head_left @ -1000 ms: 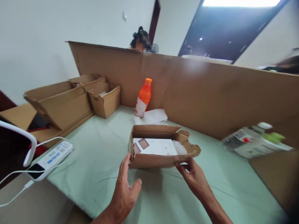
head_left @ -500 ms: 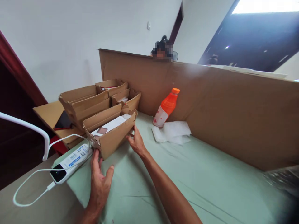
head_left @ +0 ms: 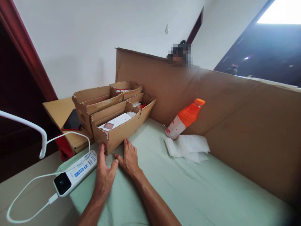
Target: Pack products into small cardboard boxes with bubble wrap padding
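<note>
Left hand: your left hand (head_left: pixel 104 173) lies flat, fingers (head_left: pixel 101 152) released, tips touching the open brown cardboard box (head_left: pixel 117 131).
Right hand: your right hand (head_left: pixel 129 159) rests open beside it, grasping nothing.
Box: on the green-covered tabletop (head_left: pixel 178 185), against the other cardboard boxes (head_left: pixel 98 100).

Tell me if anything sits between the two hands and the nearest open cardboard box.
Nothing visible does. The left hand and right hand lie flat on the green cloth, fingertips against the front wall of the cardboard box.
</note>
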{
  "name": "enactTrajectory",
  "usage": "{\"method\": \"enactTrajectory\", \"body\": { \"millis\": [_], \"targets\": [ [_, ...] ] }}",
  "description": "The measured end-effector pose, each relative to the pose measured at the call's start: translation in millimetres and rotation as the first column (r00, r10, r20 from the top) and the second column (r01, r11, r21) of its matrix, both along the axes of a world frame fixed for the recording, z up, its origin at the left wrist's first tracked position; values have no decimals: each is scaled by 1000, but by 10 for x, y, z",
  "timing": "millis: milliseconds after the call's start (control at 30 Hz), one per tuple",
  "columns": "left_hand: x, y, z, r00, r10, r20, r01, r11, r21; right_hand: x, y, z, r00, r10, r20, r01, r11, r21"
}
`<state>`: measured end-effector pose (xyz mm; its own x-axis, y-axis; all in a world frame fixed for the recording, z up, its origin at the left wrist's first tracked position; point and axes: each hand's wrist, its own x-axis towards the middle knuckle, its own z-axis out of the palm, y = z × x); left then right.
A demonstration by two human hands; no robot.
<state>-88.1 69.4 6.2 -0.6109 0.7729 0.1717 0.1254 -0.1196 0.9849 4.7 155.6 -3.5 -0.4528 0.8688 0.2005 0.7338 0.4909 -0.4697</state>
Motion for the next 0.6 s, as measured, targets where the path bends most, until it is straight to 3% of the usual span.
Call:
{"method": "enactTrajectory", "body": {
  "millis": [100, 233, 367, 500, 600],
  "targets": [
    [-9, -27, -48, 1000, -7, -2, 7, 1000, -21, -10, -30, 72, 998, 11, 58, -10, 1000, -7],
    [187, -250, -254, 999, -40, 31, 44, 989, -139, -26, -85, 120, 996, 5, 85, -5, 1000, -3],
    [404, -626, -535, 974, -168, -153, 149, 980, -131, 43, -259, 91, 988, 41, 149, -50, 997, 58],
    [358, -878, -730, 820, -330, -468, 323, 941, -98, 449, -604, 34, 962, 140, 234, -181, 970, 165],
    [282, -930, -788, 715, -387, -583, 385, 913, -134, 1075, -913, 35, 961, 119, 249, -161, 975, 156]
  ]
}}
